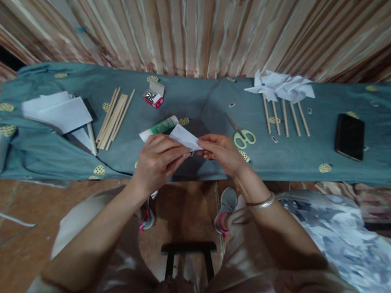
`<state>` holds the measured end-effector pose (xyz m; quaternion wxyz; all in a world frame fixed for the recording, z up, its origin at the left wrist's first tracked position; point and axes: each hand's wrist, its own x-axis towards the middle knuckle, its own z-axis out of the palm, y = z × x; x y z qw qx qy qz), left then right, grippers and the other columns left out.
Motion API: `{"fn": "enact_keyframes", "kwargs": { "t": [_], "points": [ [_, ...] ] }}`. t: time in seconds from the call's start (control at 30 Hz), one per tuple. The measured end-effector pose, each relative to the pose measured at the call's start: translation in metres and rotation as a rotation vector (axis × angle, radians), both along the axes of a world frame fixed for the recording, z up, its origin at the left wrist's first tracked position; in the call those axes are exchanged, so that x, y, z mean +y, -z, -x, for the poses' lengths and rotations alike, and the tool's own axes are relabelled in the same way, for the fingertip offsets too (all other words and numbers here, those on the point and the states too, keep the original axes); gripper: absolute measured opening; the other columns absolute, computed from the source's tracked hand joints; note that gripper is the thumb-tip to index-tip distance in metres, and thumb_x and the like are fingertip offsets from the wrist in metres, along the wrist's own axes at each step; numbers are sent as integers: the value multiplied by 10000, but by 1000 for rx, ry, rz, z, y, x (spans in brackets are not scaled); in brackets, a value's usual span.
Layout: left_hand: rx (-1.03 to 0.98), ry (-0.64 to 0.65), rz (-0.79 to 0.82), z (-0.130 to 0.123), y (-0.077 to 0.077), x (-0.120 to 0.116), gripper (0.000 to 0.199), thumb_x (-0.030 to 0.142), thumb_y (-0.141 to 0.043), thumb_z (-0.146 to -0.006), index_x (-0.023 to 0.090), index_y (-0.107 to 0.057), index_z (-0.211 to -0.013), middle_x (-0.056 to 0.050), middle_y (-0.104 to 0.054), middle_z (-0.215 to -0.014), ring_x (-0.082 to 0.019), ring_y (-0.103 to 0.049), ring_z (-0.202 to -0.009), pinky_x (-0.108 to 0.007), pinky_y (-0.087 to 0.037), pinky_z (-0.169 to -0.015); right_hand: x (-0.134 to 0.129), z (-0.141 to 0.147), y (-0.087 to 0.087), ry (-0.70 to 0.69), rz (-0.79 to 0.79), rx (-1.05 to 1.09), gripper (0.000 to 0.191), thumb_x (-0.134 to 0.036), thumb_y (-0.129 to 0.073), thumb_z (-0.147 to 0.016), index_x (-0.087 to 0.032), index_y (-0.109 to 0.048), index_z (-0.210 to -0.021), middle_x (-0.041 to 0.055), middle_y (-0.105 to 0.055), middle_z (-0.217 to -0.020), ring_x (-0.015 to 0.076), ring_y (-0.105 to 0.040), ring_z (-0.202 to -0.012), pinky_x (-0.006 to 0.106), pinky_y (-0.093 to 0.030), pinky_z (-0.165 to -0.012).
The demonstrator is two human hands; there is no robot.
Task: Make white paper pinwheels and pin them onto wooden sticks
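- The person's legs, in pale trousers, are filling the lower view.
- The left hand is pinching a folded white paper, fingers closed on its near edge.
- The right hand is gripping the same paper's right end between thumb and fingers.
- The paper is hovering over the near edge of the green cloth.
- A green-and-white tube is lying just beyond the left hand, the open red-and-white box farther back.
- Green-handled scissors are lying beyond the right hand.
- Loose sticks and white sheets are resting on the left.
- White paper pinwheels on sticks are lying toward the right, between the scissors and a dark phone.
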<state>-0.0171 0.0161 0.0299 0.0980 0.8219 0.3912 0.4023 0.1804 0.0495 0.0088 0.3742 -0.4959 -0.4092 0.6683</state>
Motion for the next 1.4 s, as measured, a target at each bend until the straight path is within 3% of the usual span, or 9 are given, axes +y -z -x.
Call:
{"fn": "enact_keyframes", "kwargs": {
  "t": [0.2, 0.33, 0.43, 0.5, 0.6, 0.73, 1.1, 1.27, 1.4],
  "points": [
    [7, 64, 68, -5, 4, -8, 227, 368, -595, -927, 206, -753, -914, -62, -743, -856, -206, -660, -825, -368, -476, -818, 6, -5, 5, 126, -111, 2, 313, -407, -832, -608, -196, -701, -798, -11, -705, -762, 99, -610, -655, 219, -498, -586],
    [-86, -101, 112, 0, 8, -2, 220, 336, -675, -874, 209, -732, -1044, -80, -736, -987, -224, -651, -946, -373, -490, -872, 8, -5, 3, 153, -237, 1, 352, -459, -833, -612, -190, -704, -800, -19, -696, -740, 97, -592, -642, 232, -499, -604],
    [-230, -282, 210, 4, 12, 7, 649, 363, -848, -679, 230, -624, -1274, -113, -651, -1274, -291, -553, -1212, -443, -440, -1022, 8, -6, 0, 165, -297, 32, 370, -458, -856, -587, -183, -717, -792, -23, -697, -728, 90, -583, -639, 226, -485, -611],
    [-382, -324, 373, 5, 15, 12, 770, 351, -891, -587, 229, -609, -1292, -111, -641, -1300, -305, -555, -1222, -454, -442, -1030, 8, -6, -3, 164, -303, 79, 381, -452, -874, -569, -183, -724, -795, -25, -702, -737, 88, -592, -659, 222, -484, -633],
    [-696, -259, 710, 2, 15, 17, 577, 346, -898, -535, 181, -726, -1061, -83, -739, -1043, -255, -671, -943, -385, -527, -872, 7, -8, -6, 145, -279, 162, 389, -437, -894, -553, -191, -733, -808, -29, -714, -765, 82, -607, -685, 213, -487, -657],
    [-1064, -206, 1014, -5, 8, 17, 400, 309, -907, -509, 158, -755, -846, -35, -751, -823, -151, -663, -701, -263, -538, -689, 8, -10, -10, 144, -243, 227, 374, -402, -911, -541, -204, -742, -810, -40, -722, -769, 71, -617, -695, 197, -489, -672],
    [-1256, -186, 1182, -19, 0, 13, 400, 261, -893, -565, 131, -723, -903, -85, -778, -875, -228, -734, -779, -319, -614, -735, 10, -1, -11, 132, -215, 217, 398, -429, -903, -523, -194, -740, -800, -26, -718, -758, 86, -612, -680, 212, -489, -655],
    [-1303, -285, 1108, -21, -2, 17, 314, 202, -873, -586, 112, -718, -844, -68, -767, -814, -191, -723, -714, -301, -614, -729, 18, -22, -13, 164, -334, -84, 388, -553, -710, -737, -188, -723, -865, 38, -740, -852, 149, -656, -731, 268, -515, -661],
    [-1351, -353, 1032, -20, -6, 25, 241, 173, -857, -596, 124, -721, -789, -56, -761, -782, -172, -716, -680, -252, -599, -675, 21, -57, -22, 121, -469, -976, 229, -314, -566, -875, -174, -718, -974, 99, -761, -922, 230, -702, -874, 337, -503, -786]
  ]
}}
